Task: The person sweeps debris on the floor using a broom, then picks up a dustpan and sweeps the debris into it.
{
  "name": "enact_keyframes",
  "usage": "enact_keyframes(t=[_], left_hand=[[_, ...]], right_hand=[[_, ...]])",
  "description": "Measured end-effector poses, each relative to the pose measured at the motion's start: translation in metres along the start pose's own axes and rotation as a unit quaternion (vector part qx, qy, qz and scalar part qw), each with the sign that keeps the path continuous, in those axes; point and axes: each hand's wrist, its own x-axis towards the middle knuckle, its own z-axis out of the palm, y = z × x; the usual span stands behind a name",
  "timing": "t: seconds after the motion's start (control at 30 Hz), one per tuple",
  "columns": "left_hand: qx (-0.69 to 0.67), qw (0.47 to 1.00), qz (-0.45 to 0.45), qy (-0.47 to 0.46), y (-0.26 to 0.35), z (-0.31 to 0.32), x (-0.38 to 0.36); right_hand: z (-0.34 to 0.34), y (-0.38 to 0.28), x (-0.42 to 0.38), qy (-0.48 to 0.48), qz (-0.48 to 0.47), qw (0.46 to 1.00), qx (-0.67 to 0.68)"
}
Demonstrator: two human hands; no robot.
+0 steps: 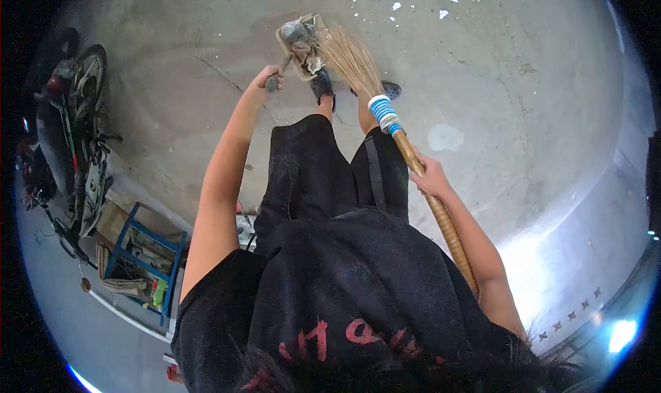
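My left hand [270, 78] is closed round the dark handle of a dustpan [308, 73], which is out in front of my feet. Crumpled rubbish [301, 47], greyish and brown, lies heaped in the pan. In my right hand [432, 177] is the bamboo-like handle of a broom [407, 151], with blue and white binding below its bristles. The straw bristles [348, 54] fan out right beside the dustpan's right edge. The handle's far end runs back along my right forearm.
White flakes [443, 13] are scattered on the concrete floor [227, 21] ahead. My feet wear dark clogs [321, 85]. To the left stand a motorcycle [72, 131] and a blue metal rack [148, 255] holding odds and ends. A pale wall [606, 214] borders the right.
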Motion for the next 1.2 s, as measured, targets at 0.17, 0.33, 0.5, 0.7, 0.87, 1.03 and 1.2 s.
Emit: enact_keyframes(t=[0.17,0.33,0.5,0.7,0.87,1.03,1.2], left_hand=[[0.011,0.999,0.023,0.024,-0.005,-0.001,-0.002],[0.024,0.970,0.232,-0.062,-0.024,0.004,-0.017],[-0.026,0.996,0.076,0.038,-0.014,0.021,-0.023],[-0.044,0.992,0.091,0.078,-0.018,0.031,-0.031],[-0.061,0.989,0.121,0.065,-0.018,0.012,-0.015],[-0.068,0.986,0.153,-0.003,-0.026,0.003,-0.019],[-0.051,0.983,0.177,0.002,-0.024,0.012,-0.031]], right_hand=[[-0.007,0.017,0.061,0.059,-0.106,0.972,-0.200],[-0.032,0.023,0.102,0.080,-0.175,0.942,-0.276],[-0.039,0.031,0.116,0.077,-0.191,0.910,-0.360],[-0.039,0.036,0.110,0.081,-0.148,0.900,-0.403],[-0.045,0.023,0.079,0.052,-0.112,0.914,-0.385],[-0.059,0.032,0.013,0.061,-0.064,0.925,-0.368],[-0.058,0.021,-0.031,0.089,-0.007,0.963,-0.253]])
